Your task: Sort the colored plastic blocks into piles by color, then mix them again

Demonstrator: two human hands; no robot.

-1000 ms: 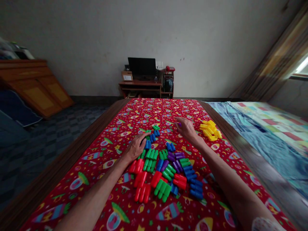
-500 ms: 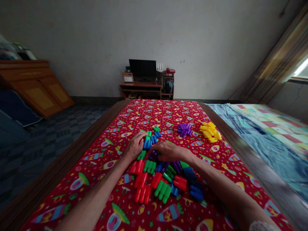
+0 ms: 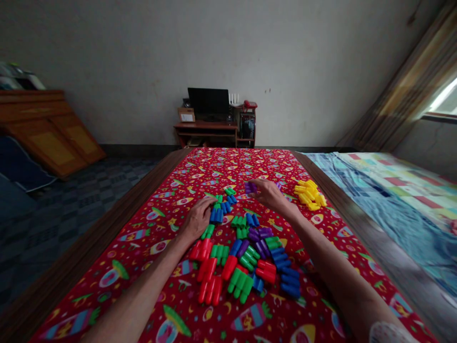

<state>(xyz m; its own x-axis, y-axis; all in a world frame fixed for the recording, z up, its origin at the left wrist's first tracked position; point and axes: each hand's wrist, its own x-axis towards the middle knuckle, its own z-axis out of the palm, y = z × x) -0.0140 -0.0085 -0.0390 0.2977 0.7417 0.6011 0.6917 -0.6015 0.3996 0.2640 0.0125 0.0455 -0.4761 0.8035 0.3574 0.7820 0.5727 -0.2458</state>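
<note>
A purple building block (image 3: 250, 187) is pinched at the fingertips of my right hand (image 3: 269, 194), over the cloth beyond the main heap. That hand partly hides the purple pile (image 3: 278, 185) behind it. My left hand (image 3: 199, 217) rests on the cloth with fingers loosely bent and apart, its fingertips by a green block (image 3: 218, 201). Close to its right side lie blue blocks (image 3: 216, 216). Nearer to me spread mixed blocks: red (image 3: 210, 289), green (image 3: 240, 285), blue (image 3: 290, 282) and purple (image 3: 263, 247).
Yellow blocks (image 3: 310, 194) form a pile at the right. The red patterned cloth (image 3: 143, 267) covers a table with a dark wooden edge (image 3: 332, 224). A bed (image 3: 385, 205) adjoins on the right. A desk with a monitor (image 3: 209, 104) stands against the far wall.
My right hand has moved away and rightward from the middle blocks, carrying a purple block towards the purple pile. More green and blue blocks show where it was. My left hand has barely moved.
</note>
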